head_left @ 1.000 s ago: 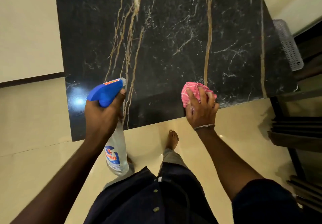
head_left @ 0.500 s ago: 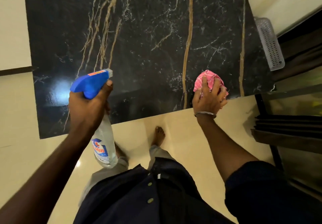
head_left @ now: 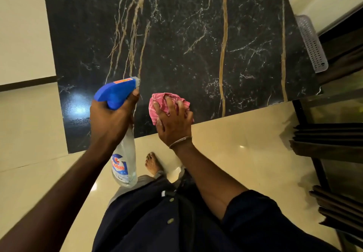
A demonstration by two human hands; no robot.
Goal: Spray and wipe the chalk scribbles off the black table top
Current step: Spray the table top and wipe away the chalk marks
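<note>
Black table top [head_left: 186,35], cream floor [head_left: 245,153]; left hand [head_left: 110,120] grips spray bottle [head_left: 115,94], right hand [head_left: 173,124] clutches cloth [head_left: 159,102].

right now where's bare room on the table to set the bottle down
The far half of the table top is bare edge to edge. Also bare: right of the pink cloth toward the white basket, and the glare-lit corner left of the spray bottle. Crowded: the near edge, where left hand and right hand sit close.
</note>
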